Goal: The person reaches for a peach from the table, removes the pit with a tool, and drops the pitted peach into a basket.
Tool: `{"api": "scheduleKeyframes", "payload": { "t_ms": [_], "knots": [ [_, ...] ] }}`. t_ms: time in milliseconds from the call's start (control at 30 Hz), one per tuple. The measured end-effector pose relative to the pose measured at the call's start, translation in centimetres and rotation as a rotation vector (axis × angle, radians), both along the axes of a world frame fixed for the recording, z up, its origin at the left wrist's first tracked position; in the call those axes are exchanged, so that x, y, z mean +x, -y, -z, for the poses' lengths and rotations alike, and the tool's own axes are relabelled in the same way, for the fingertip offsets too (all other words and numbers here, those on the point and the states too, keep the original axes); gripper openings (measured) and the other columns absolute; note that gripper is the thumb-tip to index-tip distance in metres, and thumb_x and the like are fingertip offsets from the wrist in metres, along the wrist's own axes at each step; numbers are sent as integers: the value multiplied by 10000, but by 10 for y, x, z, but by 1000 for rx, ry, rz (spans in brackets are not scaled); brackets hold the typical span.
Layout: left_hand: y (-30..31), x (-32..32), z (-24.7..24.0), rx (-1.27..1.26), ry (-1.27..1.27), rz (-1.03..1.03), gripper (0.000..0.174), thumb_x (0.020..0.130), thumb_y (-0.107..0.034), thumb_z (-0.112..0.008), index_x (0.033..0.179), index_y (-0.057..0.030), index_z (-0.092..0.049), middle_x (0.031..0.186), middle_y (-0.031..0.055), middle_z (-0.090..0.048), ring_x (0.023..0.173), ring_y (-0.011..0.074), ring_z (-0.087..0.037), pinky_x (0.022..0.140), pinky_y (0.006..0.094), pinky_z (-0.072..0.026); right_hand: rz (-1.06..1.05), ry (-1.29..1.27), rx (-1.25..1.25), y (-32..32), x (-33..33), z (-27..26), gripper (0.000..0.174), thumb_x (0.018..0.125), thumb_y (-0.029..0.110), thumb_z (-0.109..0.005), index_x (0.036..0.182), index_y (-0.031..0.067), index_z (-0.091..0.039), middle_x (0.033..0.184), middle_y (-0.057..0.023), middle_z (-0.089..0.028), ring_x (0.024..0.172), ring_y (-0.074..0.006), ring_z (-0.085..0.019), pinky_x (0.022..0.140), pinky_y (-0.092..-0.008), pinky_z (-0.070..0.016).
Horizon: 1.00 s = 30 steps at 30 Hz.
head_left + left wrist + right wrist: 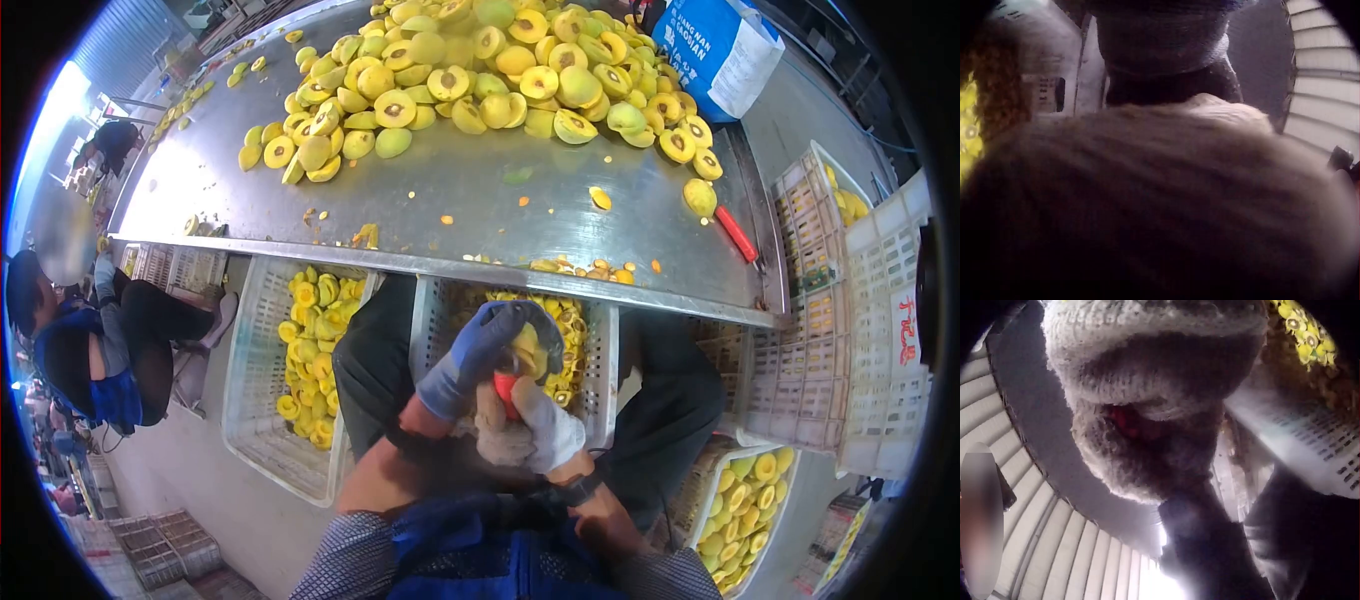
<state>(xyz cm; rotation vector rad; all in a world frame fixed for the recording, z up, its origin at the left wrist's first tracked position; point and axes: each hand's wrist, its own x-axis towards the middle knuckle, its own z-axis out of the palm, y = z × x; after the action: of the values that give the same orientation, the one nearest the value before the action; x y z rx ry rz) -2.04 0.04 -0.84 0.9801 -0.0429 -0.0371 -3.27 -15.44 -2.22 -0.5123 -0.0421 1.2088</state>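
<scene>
My left hand [485, 350], in a blue-grey glove, holds a yellow peach half [530, 350] with curled fingers above a crate. Just below it, my right hand [530, 430] in a white knitted glove grips a tool by its red handle [506, 392]; the tool's working end is hidden at the fruit. In the right wrist view a bit of the red handle [1129, 422] shows between the folded fingers of the white glove [1154, 369]. The left wrist view is mostly filled by dark, blurred glove fabric [1160, 187]. Under both hands, the white crate [427, 310] contains yellow fruit pieces [570, 340].
A metal table [440, 190] bears a heap of halved peaches [450, 80], scraps and another red-handled tool [737, 235]. A blue bag [710, 55] stands at its far right. Crates of fruit flank my legs, one left [260, 400]. Another person [90, 350] sits at left.
</scene>
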Motion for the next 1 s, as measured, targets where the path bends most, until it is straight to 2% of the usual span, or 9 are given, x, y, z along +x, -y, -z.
{"api": "scheduleKeyframes", "payload": {
  "t_ms": [67,200,267,333,467,600,767,933,1000],
  "knots": [
    [10,-2,7,-169,-37,-155,511,1011,-419,-361,992,29,-607,896,93,-660,813,181,-649,739,297,-507,-87,32,96,9,5,-4,494,839,513,-662,988,49,-580,750,-55,-537,509,-175,-454,498,-320,-393],
    [-39,-34,-3,241,-304,-413,441,1014,-374,-433,1071,26,-611,956,93,-656,868,201,-644,785,299,-503,-22,342,-175,31,14,-1,503,831,568,-640,900,73,-589,627,-34,-484,479,-155,-427,453,-289,-333],
    [-74,-59,-45,691,-316,-404,328,960,-283,-567,1085,15,-626,984,124,-668,893,228,-651,797,311,-505,-40,490,-476,35,24,13,534,836,618,-606,847,84,-584,591,-18,-463,471,-138,-415,437,-277,-307],
    [-130,-81,-70,1534,-88,-321,265,884,-225,-662,1033,-7,-657,994,170,-666,877,261,-659,777,331,-503,-115,140,-477,45,31,29,570,870,655,-524,804,90,-554,562,5,-434,449,-112,-377,426,-264,-279],
    [-209,-66,-91,1662,-367,-794,254,878,-216,-667,1039,-19,-656,861,149,-672,786,295,-657,715,365,-504,-129,360,-729,28,34,25,519,974,541,-414,835,59,-545,547,12,-423,448,-99,-397,428,-255,-295],
    [-297,27,-64,2003,-476,-763,621,851,-517,-622,1273,-71,-527,1060,181,-647,984,343,-628,838,438,-491,-183,452,-812,16,36,39,459,988,450,-409,853,40,-567,551,-1,-458,453,-107,-420,429,-258,-317],
    [-332,78,-29,1933,-532,-783,710,734,-474,-754,1247,-58,-492,1105,218,-622,987,389,-624,824,463,-504,-146,485,-862,16,36,34,437,960,434,-454,834,41,-597,566,-34,-521,445,-118,-462,436,-266,-346],
    [-264,25,-60,1004,-415,-786,536,848,-352,-670,1260,-46,-516,904,84,-655,856,230,-652,742,314,-522,-128,661,-826,4,44,17,302,934,330,-533,881,45,-614,638,-75,-555,510,-168,-522,482,-308,-416],
    [-222,0,-47,579,-75,-700,460,952,-250,-534,1345,-20,-469,1082,89,-629,983,189,-623,789,309,-525,54,1362,-832,-1,38,27,191,887,232,-608,960,57,-629,796,-121,-597,581,-231,-574,530,-355,-469]
  ]
}}
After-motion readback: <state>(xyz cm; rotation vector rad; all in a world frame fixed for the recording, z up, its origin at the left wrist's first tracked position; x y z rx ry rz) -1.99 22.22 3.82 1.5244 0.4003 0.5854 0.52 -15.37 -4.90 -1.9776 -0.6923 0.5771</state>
